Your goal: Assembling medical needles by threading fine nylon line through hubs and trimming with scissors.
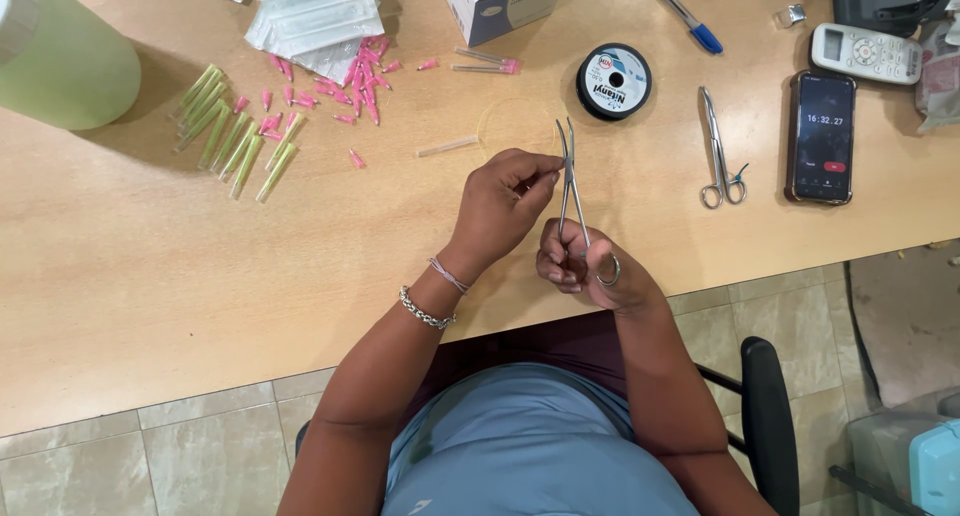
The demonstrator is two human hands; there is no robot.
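The right hand (590, 268) is closed on a pair of slim steel forceps (572, 186), fingers through the ring handles near the table edge, with the tips pointing away from the person and parted a little at the far end. The left hand (505, 201) is pinched narrow, thumb and forefinger meeting right at the forceps shaft; if they hold something fine there, it is too thin to make out. Just beyond the tips, a faint loop of clear line (515, 126) lies on the wood, and near it to the right sits a black spool (613, 81). Judging by how things lie, the work looks to be midway: a row of green-tinted tubes (228, 131) is laid side by side well to the left, a scatter of small pink caps (335, 86) lies beside them, and one clear tube (447, 147) rests alone between the caps and the hands, so some pieces seem finished or sorted while others wait. Torn white wrappers (315, 21) are heaped at the far edge next to a white box (500, 6). A second pair of forceps (720, 151) lies untouched to the right, then a phone (822, 138), a remote control (865, 53) and a blue pen (685, 16). A large pale green bottle (60, 61) stands at the far left corner. The surface is a light wooden table (150, 296); below it are beige floor tiles (120, 456) and the black arm of a chair (768, 406).
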